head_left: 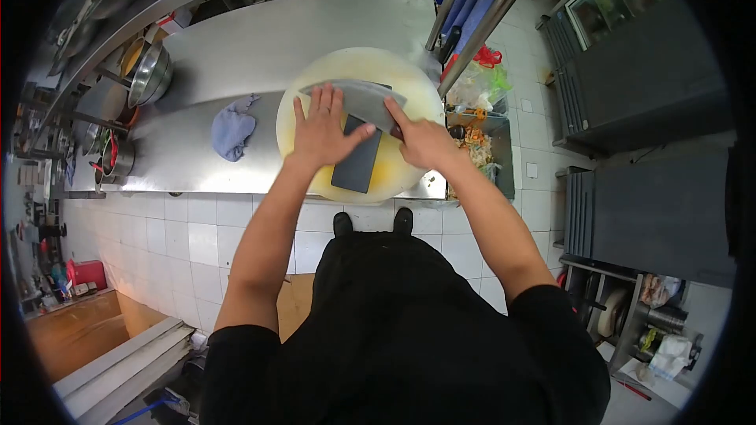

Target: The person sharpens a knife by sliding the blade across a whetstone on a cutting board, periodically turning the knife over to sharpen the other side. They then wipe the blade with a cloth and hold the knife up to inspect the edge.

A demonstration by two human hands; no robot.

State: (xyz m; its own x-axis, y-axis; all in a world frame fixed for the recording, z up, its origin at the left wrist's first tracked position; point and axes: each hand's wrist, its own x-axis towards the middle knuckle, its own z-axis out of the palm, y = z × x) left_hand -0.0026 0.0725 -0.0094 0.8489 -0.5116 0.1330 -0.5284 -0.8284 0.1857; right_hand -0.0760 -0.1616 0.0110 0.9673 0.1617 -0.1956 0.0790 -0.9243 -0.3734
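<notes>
Two bare hands share one broad knife (pixel 364 99), whose blade lies across the dark block (pixel 358 161) on the round board (pixel 362 61), at the near edge of the steel table (pixel 299 24) toward its right corner. The right hand (pixel 425 144) is wrapped around the handle, index finger stretched onto the blade, presumably to govern its angle. The left hand (pixel 319 132) is flattened, fingers spread and fingertips on the blade, likely to steady it and even out the pressure. The block slants away from the board's near edge, perhaps to suit the arms' reach. A blue cloth (pixel 233 127) lies left of the board.
</notes>
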